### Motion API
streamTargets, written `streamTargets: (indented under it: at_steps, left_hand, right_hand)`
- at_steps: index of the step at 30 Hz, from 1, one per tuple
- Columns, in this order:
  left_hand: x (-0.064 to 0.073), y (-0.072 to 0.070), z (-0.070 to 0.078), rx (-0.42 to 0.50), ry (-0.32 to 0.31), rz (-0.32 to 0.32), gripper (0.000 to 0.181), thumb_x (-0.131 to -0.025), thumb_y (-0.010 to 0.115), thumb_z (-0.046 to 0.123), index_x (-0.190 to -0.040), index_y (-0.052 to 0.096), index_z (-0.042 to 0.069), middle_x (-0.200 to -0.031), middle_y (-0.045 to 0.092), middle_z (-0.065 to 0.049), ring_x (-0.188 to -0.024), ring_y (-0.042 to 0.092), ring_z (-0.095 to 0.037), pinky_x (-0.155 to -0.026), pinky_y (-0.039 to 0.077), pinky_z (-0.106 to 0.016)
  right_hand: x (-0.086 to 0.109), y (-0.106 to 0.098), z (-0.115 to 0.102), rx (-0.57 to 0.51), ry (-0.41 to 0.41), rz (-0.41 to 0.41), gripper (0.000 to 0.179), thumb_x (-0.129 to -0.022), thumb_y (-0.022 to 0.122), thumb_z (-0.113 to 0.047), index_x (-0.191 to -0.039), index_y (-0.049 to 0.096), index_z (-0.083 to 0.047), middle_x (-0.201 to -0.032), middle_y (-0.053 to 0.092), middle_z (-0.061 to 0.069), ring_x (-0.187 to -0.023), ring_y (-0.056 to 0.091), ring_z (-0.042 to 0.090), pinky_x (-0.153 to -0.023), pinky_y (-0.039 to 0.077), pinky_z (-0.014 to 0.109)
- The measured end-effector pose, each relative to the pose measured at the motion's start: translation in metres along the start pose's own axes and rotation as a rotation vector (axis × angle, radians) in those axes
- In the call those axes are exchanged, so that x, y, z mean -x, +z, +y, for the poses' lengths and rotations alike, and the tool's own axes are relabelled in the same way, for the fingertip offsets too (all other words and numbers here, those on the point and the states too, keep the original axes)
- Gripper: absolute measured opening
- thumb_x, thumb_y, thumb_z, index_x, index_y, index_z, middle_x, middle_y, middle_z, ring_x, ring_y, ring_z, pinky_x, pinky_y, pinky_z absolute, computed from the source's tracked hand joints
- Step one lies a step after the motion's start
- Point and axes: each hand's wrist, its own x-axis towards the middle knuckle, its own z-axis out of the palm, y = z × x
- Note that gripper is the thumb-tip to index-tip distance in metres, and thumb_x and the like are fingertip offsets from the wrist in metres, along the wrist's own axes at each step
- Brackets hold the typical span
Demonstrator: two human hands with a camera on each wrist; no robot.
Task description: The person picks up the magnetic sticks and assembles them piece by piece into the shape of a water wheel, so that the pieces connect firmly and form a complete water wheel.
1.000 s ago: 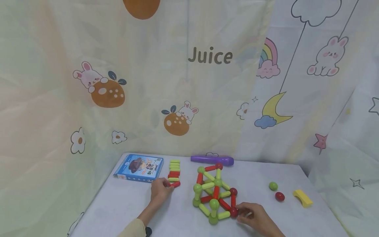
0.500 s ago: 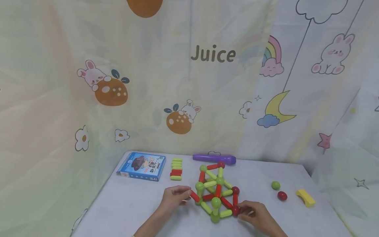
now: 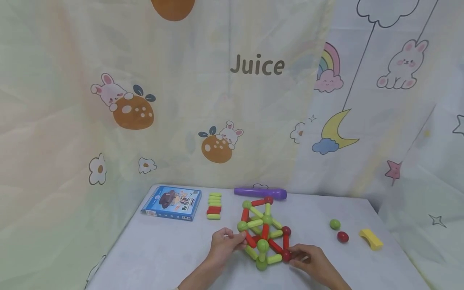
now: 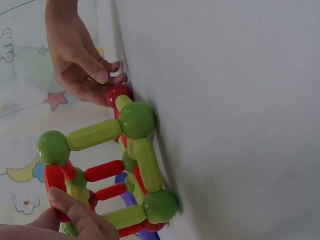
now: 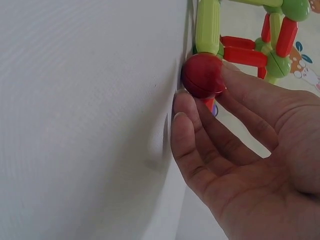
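Observation:
A frame of red and green rods joined by balls stands on the table, with a green ball (image 3: 262, 245) at its near upper corner. My left hand (image 3: 225, 245) pinches a red rod (image 4: 54, 181) between thumb and fingers. In the left wrist view, one end of that rod meets the upper green ball (image 4: 54, 148); fingers cover its other end. At the frame's lower right corner, my right hand (image 3: 312, 261) grips a red ball (image 5: 203, 75) with thumb and fingertips. A green rod (image 5: 207, 26) runs from that ball.
Several loose rods (image 3: 214, 210) lie in a column beside a blue box (image 3: 173, 203) at the back left. Behind the frame is a purple microphone-shaped toy (image 3: 260, 193). A green ball (image 3: 335, 224), a red ball (image 3: 342, 237) and a yellow arch block (image 3: 371, 239) lie at right.
My left hand has taken the red rod from the near end of the loose column and moved it right and nearer to the frame's upper balls. The right hand keeps hold of its red ball.

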Motion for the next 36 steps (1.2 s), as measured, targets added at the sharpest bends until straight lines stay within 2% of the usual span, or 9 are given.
streamTargets:
  at_steps: [7,15,21,25,28,30,32,34,36]
  left_hand:
    - [0.003,0.006,0.000,0.053,-0.053,0.044,0.036,-0.099,0.082,0.019,-0.098,0.047,0.010,-0.090,0.081,-0.006,-0.083,0.079,-0.014,-0.085,0.053,-0.025]
    - [0.004,0.011,0.000,0.115,0.010,0.034,0.035,-0.100,0.080,0.015,-0.101,0.046,0.009,-0.090,0.080,-0.008,-0.081,0.079,-0.014,-0.082,0.061,-0.024]
    - [-0.003,0.014,-0.004,0.119,-0.001,0.042,0.042,-0.099,0.081,0.016,-0.102,0.040,0.008,-0.087,0.080,-0.007,-0.078,0.079,-0.014,-0.082,0.060,-0.023]
    - [-0.006,0.014,-0.004,0.104,0.007,0.048,0.041,-0.099,0.081,0.016,-0.103,0.041,0.007,-0.087,0.080,-0.010,-0.076,0.079,-0.015,-0.082,0.061,-0.024]
    - [-0.004,0.010,-0.003,0.009,0.047,0.067,0.039,-0.099,0.081,0.022,-0.103,0.046,0.005,-0.091,0.079,-0.011,-0.076,0.077,-0.017,-0.077,0.060,-0.025]
    - [-0.003,0.006,-0.003,-0.117,0.105,0.111,0.041,-0.100,0.080,0.032,-0.108,0.052,0.003,-0.098,0.076,-0.009,-0.080,0.074,-0.018,-0.074,0.059,-0.027]
    - [-0.003,0.002,-0.004,-0.257,0.152,0.126,0.049,-0.102,0.075,0.043,-0.121,0.058,0.002,-0.113,0.072,-0.009,-0.094,0.070,-0.020,-0.076,0.059,-0.031]
    - [-0.004,0.000,-0.005,-0.370,0.192,0.102,0.057,-0.105,0.066,0.053,-0.133,0.061,0.004,-0.124,0.067,-0.009,-0.110,0.066,-0.026,-0.082,0.061,-0.040]
    - [-0.003,0.000,-0.006,-0.430,0.210,0.035,0.062,-0.109,0.055,0.059,-0.143,0.060,0.007,-0.135,0.066,-0.008,-0.124,0.062,-0.030,-0.093,0.061,-0.048]
  right_hand:
    - [-0.001,0.000,0.001,0.003,-0.022,0.003,0.035,-0.093,0.084,-0.011,-0.125,0.074,0.000,-0.102,0.078,0.003,-0.084,0.069,0.007,-0.075,0.058,0.019]
    - [-0.002,0.001,0.003,0.007,-0.013,0.014,0.036,-0.093,0.084,-0.011,-0.125,0.074,0.000,-0.103,0.079,0.003,-0.084,0.068,0.006,-0.075,0.058,0.019]
    - [-0.002,0.002,0.004,0.010,-0.014,0.029,0.036,-0.093,0.085,-0.014,-0.125,0.075,-0.001,-0.104,0.079,0.003,-0.084,0.068,0.006,-0.074,0.058,0.019]
    - [-0.002,0.003,0.003,0.001,-0.013,0.034,0.037,-0.093,0.085,-0.015,-0.125,0.075,-0.001,-0.104,0.079,0.003,-0.085,0.068,0.005,-0.075,0.058,0.019]
    - [-0.001,0.006,0.001,-0.011,0.004,0.043,0.039,-0.094,0.085,-0.018,-0.127,0.074,-0.001,-0.105,0.079,0.003,-0.086,0.068,0.007,-0.076,0.058,0.019]
    - [0.000,0.009,-0.001,-0.024,0.033,0.054,0.043,-0.095,0.084,-0.023,-0.129,0.073,0.000,-0.105,0.078,0.002,-0.088,0.068,0.011,-0.076,0.059,0.021]
    - [0.001,0.015,-0.005,-0.030,0.087,0.078,0.050,-0.095,0.084,-0.028,-0.133,0.070,0.001,-0.104,0.076,0.001,-0.088,0.068,0.014,-0.075,0.060,0.024]
    - [0.001,0.022,-0.012,-0.026,0.143,0.116,0.054,-0.094,0.085,-0.028,-0.136,0.068,0.002,-0.105,0.074,0.000,-0.087,0.066,0.016,-0.074,0.060,0.027]
    - [-0.002,0.029,-0.018,-0.003,0.173,0.173,0.054,-0.092,0.088,-0.022,-0.136,0.068,0.001,-0.105,0.073,0.000,-0.086,0.066,0.016,-0.071,0.060,0.026]
